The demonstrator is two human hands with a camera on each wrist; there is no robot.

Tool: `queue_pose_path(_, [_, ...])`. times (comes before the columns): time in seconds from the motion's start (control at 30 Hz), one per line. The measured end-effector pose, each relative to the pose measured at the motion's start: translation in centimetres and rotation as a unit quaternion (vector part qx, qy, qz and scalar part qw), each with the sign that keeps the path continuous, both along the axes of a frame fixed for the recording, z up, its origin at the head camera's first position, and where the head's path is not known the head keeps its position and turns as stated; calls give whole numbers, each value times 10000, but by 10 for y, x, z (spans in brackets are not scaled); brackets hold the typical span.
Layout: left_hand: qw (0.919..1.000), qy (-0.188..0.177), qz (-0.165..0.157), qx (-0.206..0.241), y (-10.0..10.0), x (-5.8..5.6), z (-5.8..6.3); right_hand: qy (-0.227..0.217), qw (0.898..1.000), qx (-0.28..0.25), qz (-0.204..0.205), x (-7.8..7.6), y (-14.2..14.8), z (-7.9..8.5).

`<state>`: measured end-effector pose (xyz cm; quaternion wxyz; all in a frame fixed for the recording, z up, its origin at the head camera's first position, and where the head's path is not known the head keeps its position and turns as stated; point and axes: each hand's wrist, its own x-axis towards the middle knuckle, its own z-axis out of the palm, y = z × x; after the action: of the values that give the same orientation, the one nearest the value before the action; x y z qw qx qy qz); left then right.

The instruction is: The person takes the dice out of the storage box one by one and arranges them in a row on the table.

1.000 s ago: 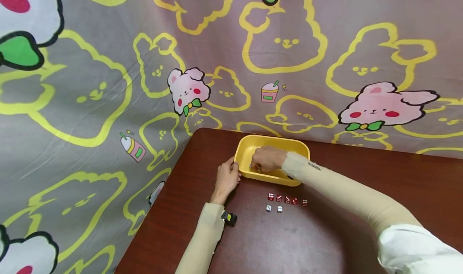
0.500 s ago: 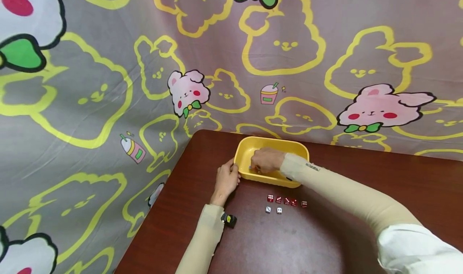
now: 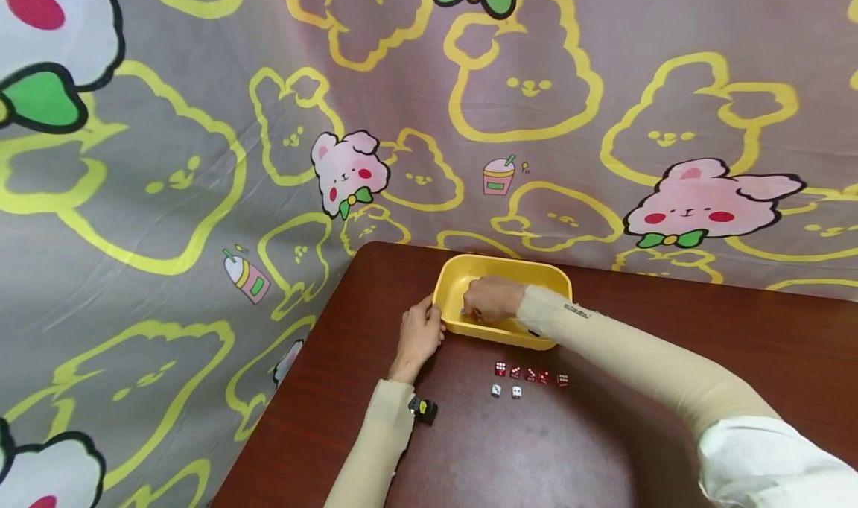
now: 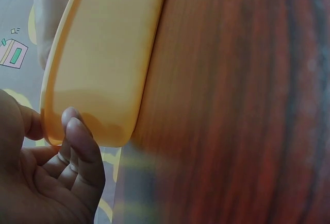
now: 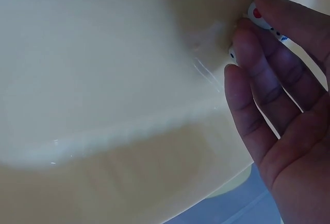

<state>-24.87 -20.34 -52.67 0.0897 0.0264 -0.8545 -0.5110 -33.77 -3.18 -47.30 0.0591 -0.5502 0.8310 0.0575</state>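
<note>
A yellow plastic tub [image 3: 496,336] sits toward the back of the table. My left hand [image 3: 418,338] grips its near left corner; in the left wrist view the thumb is at the rim and the fingers [image 4: 85,144] curl against the outside wall. Inside the tub is my right hand [image 3: 494,299], reaching down at the left part of the floor. The right wrist view shows its thumb and fingertips pinching a white die [image 5: 256,15] with a red dot. Another white die [image 5: 232,54] peeks out beside the fingertips, partly hidden by them.
In front of the tub, several red dice [image 3: 515,372] form a row on the dark wooden table [image 3: 523,456]. Two white dice lie nearer, a left one [image 3: 496,390] and a right one [image 3: 516,392]. A cartoon-print cloth [image 3: 415,83] hangs behind and at the left.
Both hands keep their places, the left at the tub's corner and the right inside it. The head view has tipped slightly, so the table sits a little lower. The dice on the table stay put.
</note>
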Motion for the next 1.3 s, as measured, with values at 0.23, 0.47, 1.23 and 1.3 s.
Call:
queue_pose_path(0.23, [10000,43,25,-60,0,-1,0,29,9999,-129,11,0,2,0])
queue_pose_path(0.47, [10000,17,6,-33,1,0,-1,49,9999,-63,-106,0,5,-1])
queue_pose_path(1.23, [10000,-38,28,-5,0,-1,1,-161,9997,-113,-174,-4,9,21])
queue_pose_path(1.3, [10000,-44,24,13,0,-1,1,-139,9996,-150,-191,-4,10,25])
